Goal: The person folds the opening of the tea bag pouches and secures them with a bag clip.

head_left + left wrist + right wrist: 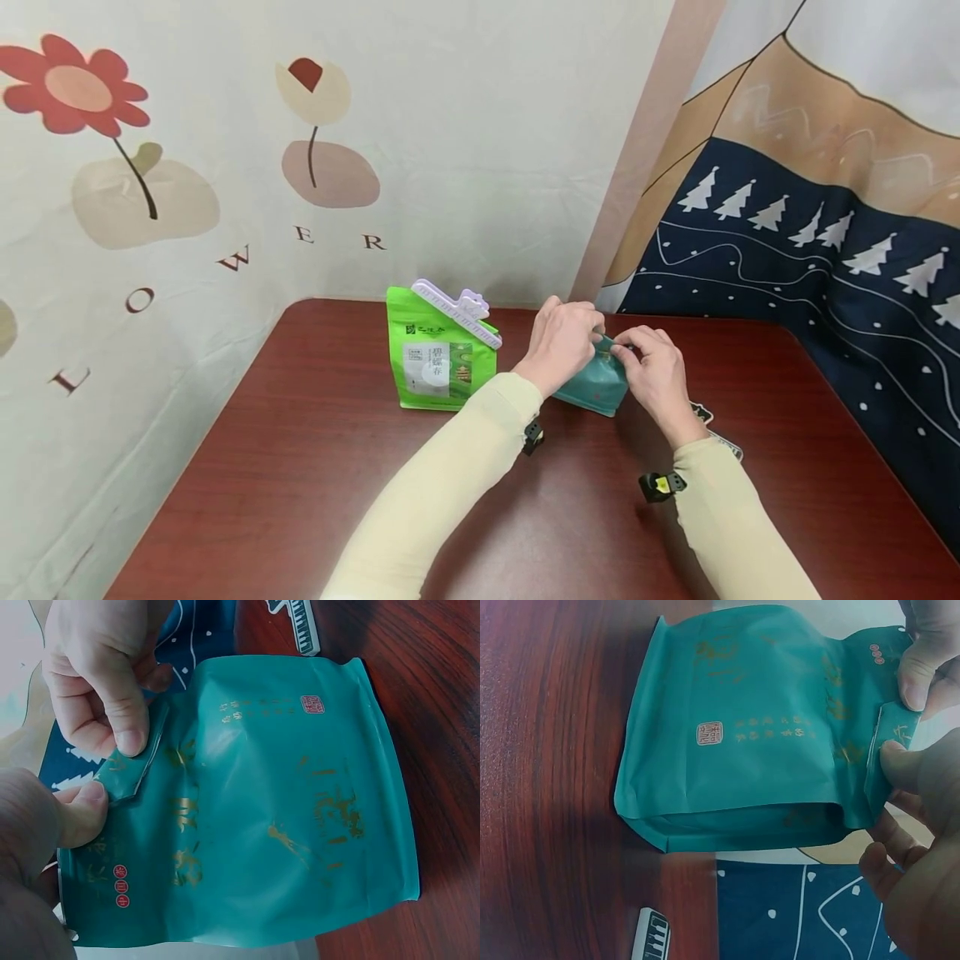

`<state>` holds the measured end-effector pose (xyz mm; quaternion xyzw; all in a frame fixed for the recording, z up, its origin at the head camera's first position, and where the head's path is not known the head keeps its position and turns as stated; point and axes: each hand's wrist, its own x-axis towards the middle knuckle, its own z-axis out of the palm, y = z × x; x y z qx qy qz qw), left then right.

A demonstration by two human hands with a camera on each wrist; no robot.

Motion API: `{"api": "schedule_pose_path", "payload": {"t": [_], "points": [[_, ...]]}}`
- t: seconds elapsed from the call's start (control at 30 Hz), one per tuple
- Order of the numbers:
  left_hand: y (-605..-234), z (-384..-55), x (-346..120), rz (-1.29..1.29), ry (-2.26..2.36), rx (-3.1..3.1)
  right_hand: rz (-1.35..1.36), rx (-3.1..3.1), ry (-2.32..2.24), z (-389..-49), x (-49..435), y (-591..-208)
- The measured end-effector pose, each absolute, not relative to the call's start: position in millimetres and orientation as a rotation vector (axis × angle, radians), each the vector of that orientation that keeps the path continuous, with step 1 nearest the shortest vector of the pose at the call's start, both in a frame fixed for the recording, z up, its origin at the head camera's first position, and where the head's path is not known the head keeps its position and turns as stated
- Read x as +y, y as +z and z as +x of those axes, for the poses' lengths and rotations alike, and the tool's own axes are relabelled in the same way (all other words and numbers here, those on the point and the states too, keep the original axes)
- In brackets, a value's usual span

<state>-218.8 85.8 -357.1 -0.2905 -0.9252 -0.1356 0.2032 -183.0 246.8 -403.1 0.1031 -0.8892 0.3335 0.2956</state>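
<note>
A teal foil pouch (596,387) with gold lettering stands on the table, its top toward the far side. My left hand (564,340) pinches its top edge between thumb and fingers. Close beside it, my right hand (660,371) pinches a corner of the same edge. That corner (127,774) is folded over onto the pouch front, as the left wrist view shows. In the right wrist view the pouch body (772,772) looks full and the side is creased inward. Left of it stands a bright green pouch (405,333), a lilac sealing clip (456,312) across its slanted top.
A white clip-like piece with a piano-key pattern (652,934) lies on the dark red table (300,467), partly behind my right wrist in the head view. A printed cloth (480,150) hangs behind the table, with a navy tree-patterned one (787,275) at right.
</note>
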Motion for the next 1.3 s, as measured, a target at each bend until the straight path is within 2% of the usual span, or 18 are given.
{"api": "schedule_pose_path", "payload": {"t": [0.6, 0.9, 1.3], "points": [[-351.6, -214.1, 90.5, -0.808, -0.307, -2.670, 0.350, -2.280, 0.943, -187.1, 246.1, -402.1], [-352.1, -215.6, 94.6, -0.795, -0.192, -2.637, 0.309, -2.305, 0.951, -187.5, 245.3, -401.3], [-350.5, -219.4, 87.0, -0.769, -0.283, -2.630, 0.254, -2.441, 0.977, -182.9, 254.2, -401.0]]}}
